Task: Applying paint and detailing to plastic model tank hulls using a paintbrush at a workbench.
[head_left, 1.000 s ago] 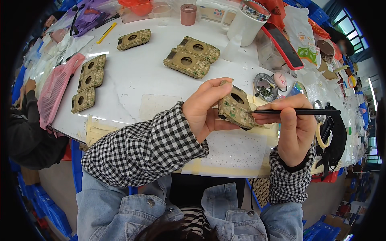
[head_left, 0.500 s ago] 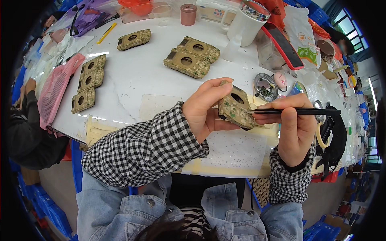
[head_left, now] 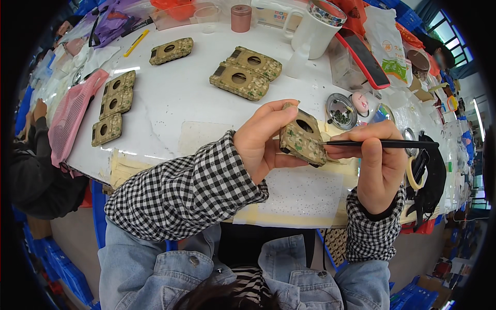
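Observation:
My left hand (head_left: 264, 139) holds a small camouflage-painted block with a round hole (head_left: 301, 137) just above the white table (head_left: 175, 103). My right hand (head_left: 378, 165) grips a thin black brush (head_left: 382, 143) held level, its tip touching the block's right edge. Both sleeves are black-and-white check. Two more camouflage blocks (head_left: 245, 72) lie behind my hands. A single one (head_left: 171, 50) sits further back left, and three smaller ones (head_left: 113, 106) lie in a row at the left.
A round metal dish (head_left: 339, 109) sits right of the held block. A white jug (head_left: 312, 28), a brown cup (head_left: 241, 18) and a red-edged black tray (head_left: 364, 54) stand at the back. A pink mesh bag (head_left: 70, 116) hangs at the left edge beside another person's dark sleeve (head_left: 31, 170).

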Action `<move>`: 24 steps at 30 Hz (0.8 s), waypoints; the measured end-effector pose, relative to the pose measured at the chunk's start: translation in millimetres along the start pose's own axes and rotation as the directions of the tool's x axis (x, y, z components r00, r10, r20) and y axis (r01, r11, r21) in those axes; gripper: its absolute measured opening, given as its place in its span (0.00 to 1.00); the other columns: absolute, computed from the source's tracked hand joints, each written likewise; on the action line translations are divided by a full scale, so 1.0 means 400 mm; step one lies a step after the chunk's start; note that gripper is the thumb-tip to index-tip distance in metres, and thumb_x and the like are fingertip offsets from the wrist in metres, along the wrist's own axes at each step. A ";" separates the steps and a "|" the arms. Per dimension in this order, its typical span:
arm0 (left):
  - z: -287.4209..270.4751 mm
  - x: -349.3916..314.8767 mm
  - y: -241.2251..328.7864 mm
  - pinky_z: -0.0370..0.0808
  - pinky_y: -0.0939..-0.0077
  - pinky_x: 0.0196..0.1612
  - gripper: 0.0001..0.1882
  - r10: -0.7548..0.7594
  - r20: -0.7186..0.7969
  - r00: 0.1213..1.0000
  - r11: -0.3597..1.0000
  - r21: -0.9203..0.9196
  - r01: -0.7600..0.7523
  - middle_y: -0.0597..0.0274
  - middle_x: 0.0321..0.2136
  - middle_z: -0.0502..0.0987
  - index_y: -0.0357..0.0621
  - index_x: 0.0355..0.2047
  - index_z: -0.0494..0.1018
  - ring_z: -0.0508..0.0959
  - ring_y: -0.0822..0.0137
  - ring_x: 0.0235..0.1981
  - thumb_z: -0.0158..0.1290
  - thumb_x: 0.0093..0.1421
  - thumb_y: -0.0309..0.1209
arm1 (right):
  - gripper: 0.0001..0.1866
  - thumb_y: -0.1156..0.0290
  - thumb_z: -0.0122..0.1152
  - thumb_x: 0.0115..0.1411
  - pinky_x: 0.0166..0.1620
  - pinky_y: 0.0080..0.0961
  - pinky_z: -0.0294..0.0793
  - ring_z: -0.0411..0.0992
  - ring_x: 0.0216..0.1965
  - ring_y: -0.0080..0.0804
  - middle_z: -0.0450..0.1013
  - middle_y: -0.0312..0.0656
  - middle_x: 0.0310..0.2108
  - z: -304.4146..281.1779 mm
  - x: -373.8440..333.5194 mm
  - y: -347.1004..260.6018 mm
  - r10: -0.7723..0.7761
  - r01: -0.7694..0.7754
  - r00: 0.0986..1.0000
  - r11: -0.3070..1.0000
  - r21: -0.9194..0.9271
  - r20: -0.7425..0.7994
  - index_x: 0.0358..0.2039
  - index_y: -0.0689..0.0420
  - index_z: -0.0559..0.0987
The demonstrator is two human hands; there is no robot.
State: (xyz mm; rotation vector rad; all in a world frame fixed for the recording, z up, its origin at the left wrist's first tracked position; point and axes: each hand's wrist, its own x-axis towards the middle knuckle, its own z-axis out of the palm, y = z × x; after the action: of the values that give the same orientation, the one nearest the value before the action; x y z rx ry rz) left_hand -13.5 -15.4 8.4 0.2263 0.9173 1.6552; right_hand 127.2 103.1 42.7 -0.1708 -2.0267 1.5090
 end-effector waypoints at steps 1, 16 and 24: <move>0.000 0.000 0.001 0.78 0.68 0.40 0.24 -0.002 0.000 1.000 1.000 0.002 0.002 0.58 0.44 0.70 0.47 0.53 0.58 0.76 0.65 0.41 0.43 0.59 0.42 | 0.12 0.68 0.44 0.64 0.37 0.22 0.76 0.76 0.32 0.32 0.73 0.50 0.29 -0.001 -0.001 0.000 0.001 -0.001 1.000 1.000 -0.002 0.002 0.34 0.67 0.67; 0.001 0.000 0.000 0.79 0.69 0.38 0.23 0.003 -0.001 1.000 1.000 -0.009 -0.003 0.58 0.43 0.71 0.46 0.53 0.58 0.76 0.65 0.41 0.42 0.60 0.42 | 0.12 0.69 0.43 0.64 0.37 0.22 0.76 0.76 0.32 0.32 0.73 0.50 0.29 -0.002 0.000 -0.002 0.000 0.000 1.000 1.000 -0.001 0.015 0.34 0.67 0.67; 0.001 0.000 -0.001 0.79 0.69 0.38 0.23 0.006 -0.009 1.000 1.000 -0.010 -0.007 0.58 0.43 0.71 0.46 0.53 0.59 0.76 0.64 0.41 0.42 0.60 0.41 | 0.11 0.69 0.44 0.63 0.38 0.22 0.76 0.75 0.32 0.31 0.73 0.50 0.29 -0.002 0.001 -0.001 -0.008 0.008 1.000 1.000 -0.002 0.020 0.34 0.67 0.67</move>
State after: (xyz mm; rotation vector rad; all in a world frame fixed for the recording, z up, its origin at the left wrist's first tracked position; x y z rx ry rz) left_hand -12.9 -15.1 8.5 0.2153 0.9152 1.6678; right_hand 127.4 103.6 43.4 -0.1495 -2.0417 1.5101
